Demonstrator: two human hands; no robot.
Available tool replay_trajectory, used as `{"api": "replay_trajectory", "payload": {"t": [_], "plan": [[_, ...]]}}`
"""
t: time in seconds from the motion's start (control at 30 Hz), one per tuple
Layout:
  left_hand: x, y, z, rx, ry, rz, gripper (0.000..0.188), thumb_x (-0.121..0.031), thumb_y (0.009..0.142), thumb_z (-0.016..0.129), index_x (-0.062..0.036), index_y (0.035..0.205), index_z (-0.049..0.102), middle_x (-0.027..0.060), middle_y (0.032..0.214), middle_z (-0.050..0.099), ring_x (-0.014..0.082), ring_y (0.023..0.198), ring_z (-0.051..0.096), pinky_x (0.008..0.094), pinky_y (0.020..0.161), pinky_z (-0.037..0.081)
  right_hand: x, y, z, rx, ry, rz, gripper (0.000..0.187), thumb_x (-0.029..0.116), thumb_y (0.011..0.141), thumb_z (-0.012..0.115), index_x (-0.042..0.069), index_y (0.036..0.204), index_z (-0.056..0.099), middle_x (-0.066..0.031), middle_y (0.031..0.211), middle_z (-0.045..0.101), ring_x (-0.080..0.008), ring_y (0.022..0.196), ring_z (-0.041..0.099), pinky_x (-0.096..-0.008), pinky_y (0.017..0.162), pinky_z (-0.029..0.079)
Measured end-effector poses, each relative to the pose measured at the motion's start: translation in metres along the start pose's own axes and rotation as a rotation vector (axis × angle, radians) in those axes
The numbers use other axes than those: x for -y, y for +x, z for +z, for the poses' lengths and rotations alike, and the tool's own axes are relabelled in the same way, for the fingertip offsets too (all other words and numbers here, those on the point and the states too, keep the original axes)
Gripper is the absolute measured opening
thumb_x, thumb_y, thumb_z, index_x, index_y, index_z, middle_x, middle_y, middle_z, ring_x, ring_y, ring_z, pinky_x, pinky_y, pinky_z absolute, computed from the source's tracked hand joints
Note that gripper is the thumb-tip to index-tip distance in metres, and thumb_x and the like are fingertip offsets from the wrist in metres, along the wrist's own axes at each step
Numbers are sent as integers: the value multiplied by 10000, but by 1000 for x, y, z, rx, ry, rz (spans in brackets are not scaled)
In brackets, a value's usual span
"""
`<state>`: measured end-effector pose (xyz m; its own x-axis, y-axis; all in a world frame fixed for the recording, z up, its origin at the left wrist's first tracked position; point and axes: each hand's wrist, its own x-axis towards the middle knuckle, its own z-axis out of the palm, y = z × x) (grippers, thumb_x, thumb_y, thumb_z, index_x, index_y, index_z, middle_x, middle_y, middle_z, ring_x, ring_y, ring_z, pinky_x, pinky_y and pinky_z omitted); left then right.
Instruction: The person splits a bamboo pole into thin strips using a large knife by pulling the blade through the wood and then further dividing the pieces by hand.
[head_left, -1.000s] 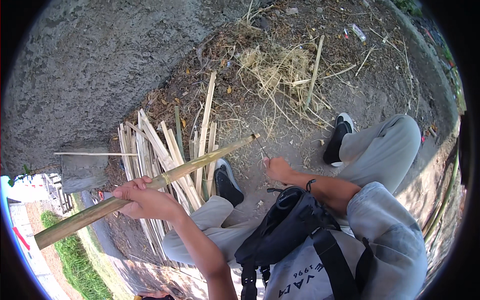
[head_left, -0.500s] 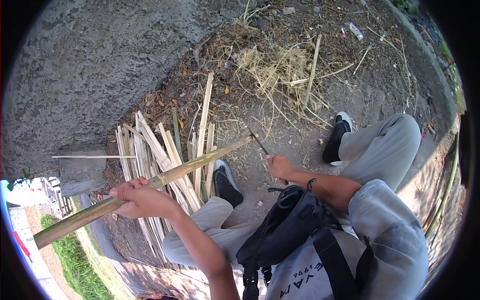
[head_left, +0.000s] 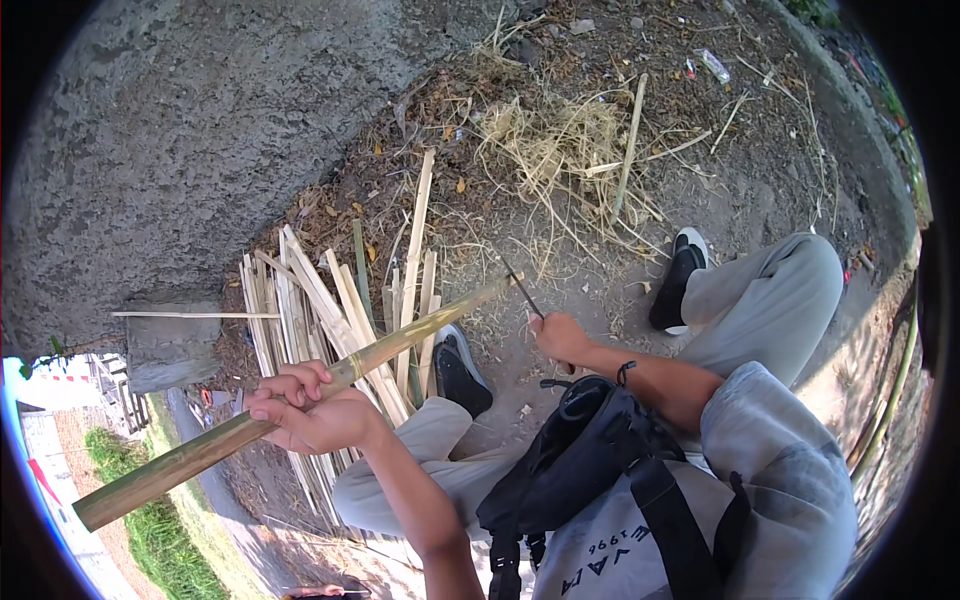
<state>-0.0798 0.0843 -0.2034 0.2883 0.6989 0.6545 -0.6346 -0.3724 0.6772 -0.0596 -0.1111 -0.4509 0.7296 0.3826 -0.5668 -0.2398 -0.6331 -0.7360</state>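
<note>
A long greenish-yellow length of bamboo [head_left: 430, 325] slants across from the lower left to the middle, with a node ring partway along. My left hand [head_left: 318, 408] is closed around it below that node, thumb and fingers curled on the bamboo. Gripped in my right hand [head_left: 562, 338] is a knife [head_left: 520, 285] with a narrow dark blade. The blade lies across the bamboo's far right tip, seemingly touching it. Most of the knife's handle is hidden inside my fist.
Split bamboo strips [head_left: 330, 320] lie in a pile beside my left shoe [head_left: 458, 375]. Pale shavings [head_left: 560, 145] are heaped ahead on the dirt. A rough grey wall [head_left: 210, 150] rises at the left. A black bag [head_left: 575, 455] hangs at my front.
The bamboo's near end has shifted slightly right and down. My left hand has moved right and a little lower, its fingers lifted somewhat. My right hand and the knife have hardly moved.
</note>
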Motion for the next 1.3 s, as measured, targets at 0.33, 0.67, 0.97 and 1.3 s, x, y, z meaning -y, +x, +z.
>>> {"api": "replay_trajectory", "payload": {"t": [0.33, 0.67, 0.97, 1.3], "plan": [[-10, 6, -10, 470, -457, -240, 424, -476, 982, 359, -75, 850, 404, 12, 547, 275, 119, 435, 219, 288, 422, 257, 108, -72, -45, 40, -21, -562, 524, 374, 994, 331, -51, 889, 617, -298, 672, 586, -484, 712, 598, -531, 708, 495], [-9, -1, -4, 401, -437, -202, 545, -587, 956, 330, -92, 738, 402, -5, 426, 258, 104, 329, 195, 266, 324, 248, 2, -7, 4, -86, -153, -220, 517, 349, 991, 335, -35, 791, 619, -296, 686, 594, -482, 727, 604, -546, 731, 491], [-1, 18, -21, 506, -447, -260, 486, -490, 974, 385, -97, 688, 390, -4, 394, 266, 133, 310, 296, 311, 408, 379, 14, -18, 6, -185, -4, -487, 548, 365, 991, 326, -50, 783, 616, -280, 689, 602, -481, 716, 604, -531, 737, 491], [-4, 12, -5, 556, -463, -225, 225, -150, 891, 432, -88, 686, 363, -8, 386, 267, 95, 305, 215, 285, 361, 283, 107, -61, -35, -51, 2, -571, 488, 336, 996, 356, -45, 820, 605, -288, 616, 558, -486, 657, 576, -529, 658, 467]]}}
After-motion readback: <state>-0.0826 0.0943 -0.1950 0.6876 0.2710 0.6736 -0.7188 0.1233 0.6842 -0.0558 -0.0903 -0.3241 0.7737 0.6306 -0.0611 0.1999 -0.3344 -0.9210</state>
